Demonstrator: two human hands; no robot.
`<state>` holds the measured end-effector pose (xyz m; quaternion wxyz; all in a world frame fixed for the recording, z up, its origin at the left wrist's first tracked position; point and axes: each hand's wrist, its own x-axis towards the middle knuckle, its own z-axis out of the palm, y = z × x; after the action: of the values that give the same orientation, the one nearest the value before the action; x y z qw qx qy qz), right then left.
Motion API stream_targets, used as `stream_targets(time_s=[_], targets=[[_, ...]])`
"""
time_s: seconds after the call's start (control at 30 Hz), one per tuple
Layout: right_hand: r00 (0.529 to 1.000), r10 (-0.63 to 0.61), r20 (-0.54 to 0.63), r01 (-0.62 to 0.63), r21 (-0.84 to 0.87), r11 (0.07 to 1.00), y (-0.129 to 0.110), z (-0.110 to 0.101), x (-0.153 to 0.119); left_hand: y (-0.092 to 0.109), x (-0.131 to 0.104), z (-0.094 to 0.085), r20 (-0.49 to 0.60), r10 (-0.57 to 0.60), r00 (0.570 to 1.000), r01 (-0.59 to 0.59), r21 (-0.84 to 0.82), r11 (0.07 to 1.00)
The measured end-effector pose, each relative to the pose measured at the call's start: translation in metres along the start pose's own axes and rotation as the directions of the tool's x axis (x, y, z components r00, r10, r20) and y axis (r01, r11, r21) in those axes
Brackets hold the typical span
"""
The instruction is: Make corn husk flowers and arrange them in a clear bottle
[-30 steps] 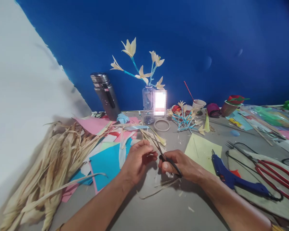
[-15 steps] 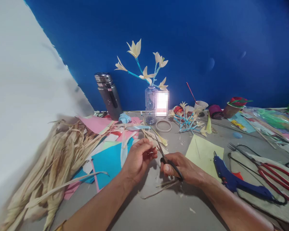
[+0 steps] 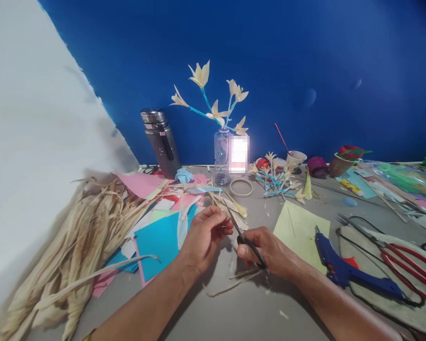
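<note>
Over the middle of the table, my right hand (image 3: 261, 248) grips a pair of scissors (image 3: 249, 246) by its black handles, the blades pointing up and left. The blades look nearly closed. My left hand (image 3: 209, 232) is just left of them, thumb and fingers pinched together close to the blades. What sits in that pinch is too small to make out. Beneath my hands lie thin dry strips (image 3: 230, 284) on the table. Beyond them are pale husk pieces (image 3: 239, 213) and a roll of tape (image 3: 241, 187).
Dried corn husks (image 3: 81, 241) and coloured paper (image 3: 159, 241) cover the left side. A dark flask (image 3: 160, 142) and a clear bottle (image 3: 221, 158) with husk flowers stand at the back. On the right are yellow paper (image 3: 300, 232), a blue glue gun (image 3: 355, 274) and red-handled scissors (image 3: 408, 260).
The scissor blades have come closer together, and the handles have closed in my right hand. My left hand keeps its pinch almost in the same place.
</note>
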<state>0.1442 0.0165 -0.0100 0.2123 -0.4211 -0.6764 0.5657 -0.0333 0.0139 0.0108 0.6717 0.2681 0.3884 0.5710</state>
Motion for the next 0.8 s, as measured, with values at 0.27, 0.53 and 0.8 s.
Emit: stream_targets(time_s=[0.27, 0.53, 0.8], targets=[[0.998, 0.062, -0.007, -0.061, 0.109, 0.992, -0.0006, 0.0036, 0.001, 0.0032, -0.0015, 0.0003, -0.008, 0.007, 1.0, -0.007, 0.04, 0.999], [0.999, 0.039, 0.028, -0.041, 0.067, 0.997, 0.0025, -0.0002, -0.0013, 0.0074, -0.0024, 0.0023, -0.023, -0.001, 1.0, 0.003, 0.089, 0.996], [0.999, 0.002, 0.033, -0.003, 0.031, 1.0, 0.0053, -0.003, -0.0029, 0.0071, -0.0023, 0.0032, 0.006, -0.014, 1.0, 0.013, 0.137, 0.99]])
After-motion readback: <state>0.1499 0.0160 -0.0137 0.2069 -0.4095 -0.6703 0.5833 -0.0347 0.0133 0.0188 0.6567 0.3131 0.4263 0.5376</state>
